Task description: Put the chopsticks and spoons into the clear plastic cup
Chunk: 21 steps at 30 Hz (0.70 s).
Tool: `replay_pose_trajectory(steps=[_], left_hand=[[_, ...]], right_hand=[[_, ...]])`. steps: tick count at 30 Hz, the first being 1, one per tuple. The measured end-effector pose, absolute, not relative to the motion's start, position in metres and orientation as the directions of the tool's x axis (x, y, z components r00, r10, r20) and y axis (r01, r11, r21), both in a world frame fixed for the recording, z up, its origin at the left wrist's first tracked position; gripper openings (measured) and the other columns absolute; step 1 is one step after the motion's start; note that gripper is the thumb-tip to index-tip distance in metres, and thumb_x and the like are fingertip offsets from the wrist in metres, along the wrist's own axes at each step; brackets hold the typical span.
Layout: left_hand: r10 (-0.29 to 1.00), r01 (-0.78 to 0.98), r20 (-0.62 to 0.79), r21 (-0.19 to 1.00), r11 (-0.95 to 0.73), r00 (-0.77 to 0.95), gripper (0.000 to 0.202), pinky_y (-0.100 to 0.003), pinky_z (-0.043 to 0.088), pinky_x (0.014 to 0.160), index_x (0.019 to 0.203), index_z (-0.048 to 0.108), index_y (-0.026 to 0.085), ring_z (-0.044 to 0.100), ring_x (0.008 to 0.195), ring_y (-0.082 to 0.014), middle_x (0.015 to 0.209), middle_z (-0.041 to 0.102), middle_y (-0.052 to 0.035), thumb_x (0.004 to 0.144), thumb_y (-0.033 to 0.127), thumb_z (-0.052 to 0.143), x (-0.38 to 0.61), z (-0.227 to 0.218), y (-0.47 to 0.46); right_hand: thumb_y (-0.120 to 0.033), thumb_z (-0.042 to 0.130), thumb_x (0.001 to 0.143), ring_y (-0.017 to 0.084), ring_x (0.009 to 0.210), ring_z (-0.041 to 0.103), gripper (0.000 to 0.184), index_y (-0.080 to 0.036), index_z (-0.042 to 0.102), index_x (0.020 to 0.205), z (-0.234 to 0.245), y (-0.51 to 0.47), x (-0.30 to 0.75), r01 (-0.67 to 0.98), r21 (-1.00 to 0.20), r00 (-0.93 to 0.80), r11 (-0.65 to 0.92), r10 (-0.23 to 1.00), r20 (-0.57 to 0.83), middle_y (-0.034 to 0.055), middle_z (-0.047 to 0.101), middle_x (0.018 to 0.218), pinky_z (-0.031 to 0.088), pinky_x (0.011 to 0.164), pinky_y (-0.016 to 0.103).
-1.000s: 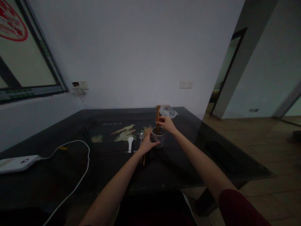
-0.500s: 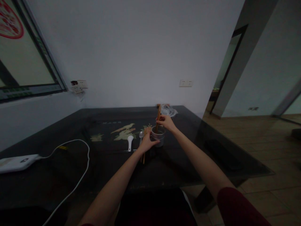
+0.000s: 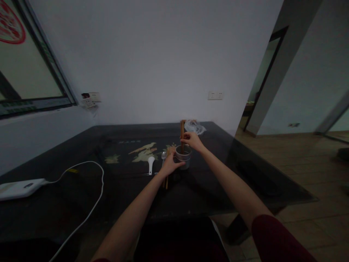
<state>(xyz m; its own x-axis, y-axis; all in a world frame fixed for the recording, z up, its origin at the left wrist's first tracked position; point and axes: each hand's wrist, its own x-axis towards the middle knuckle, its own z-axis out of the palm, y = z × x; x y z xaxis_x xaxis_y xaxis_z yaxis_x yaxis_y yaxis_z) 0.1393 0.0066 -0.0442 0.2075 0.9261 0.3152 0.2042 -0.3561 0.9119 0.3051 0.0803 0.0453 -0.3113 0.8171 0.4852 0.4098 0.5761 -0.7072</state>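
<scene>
My left hand [image 3: 170, 163] is closed around the left side of a grey metal cup [image 3: 186, 158] on the table. Brown wooden chopsticks [image 3: 182, 127] stand nearly upright, their lower ends inside the cup. Near their middle, my right hand [image 3: 191, 140] pinches them above the rim. Under and beside my left wrist lie more chopsticks [image 3: 167, 182], partly covered by the hand. A metal spoon [image 3: 163, 155] rests just left of that hand, its handle partly hidden. Farther left is a white soup spoon [image 3: 151, 165].
The dark table [image 3: 212, 198] has a bird pattern on its top. A crumpled clear plastic bag [image 3: 195, 127] lies at the back near the wall. On the left, a white power bank [image 3: 21, 189] trails a white cable [image 3: 102, 182]. A dark flat object [image 3: 257, 178] lies at the right.
The chopsticks in my right hand have tipped from a slight rightward lean to nearly upright. My left hand keeps its place on the cup.
</scene>
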Motion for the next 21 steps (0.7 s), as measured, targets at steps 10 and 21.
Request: replay_pose_trajectory(steps=[10,21], left_hand=[[0.922,0.214,0.308,0.909,-0.357,0.233,0.079,-0.043,0.043,0.097,0.131,0.041,0.018,0.058,0.108,-0.0250,0.125,0.056,-0.0145,0.062,0.029,0.078,0.1389,-0.0436,0.0065],[0.911,0.230,0.339,0.891,-0.391,0.234,0.081,-0.043,0.042,0.099,0.132,0.039,0.017,0.057,0.110,-0.0249,0.126,0.055,-0.0151,0.062,0.031,0.078,0.1381,-0.0474,0.0093]], right_hand=[[-0.022,0.070,0.064,0.018,0.069,0.066,0.019,-0.014,0.067,0.080,0.0392,0.0812,0.3083,0.331,-0.770,-0.275,0.545,0.837,0.474,0.0041,0.069,0.074,0.053,0.066,0.029],[-0.023,0.069,0.066,0.018,0.068,0.064,0.020,-0.012,0.067,0.082,0.0354,0.0833,0.3094,0.307,-0.774,-0.289,0.553,0.829,0.478,0.0050,0.068,0.073,0.052,0.066,0.030]])
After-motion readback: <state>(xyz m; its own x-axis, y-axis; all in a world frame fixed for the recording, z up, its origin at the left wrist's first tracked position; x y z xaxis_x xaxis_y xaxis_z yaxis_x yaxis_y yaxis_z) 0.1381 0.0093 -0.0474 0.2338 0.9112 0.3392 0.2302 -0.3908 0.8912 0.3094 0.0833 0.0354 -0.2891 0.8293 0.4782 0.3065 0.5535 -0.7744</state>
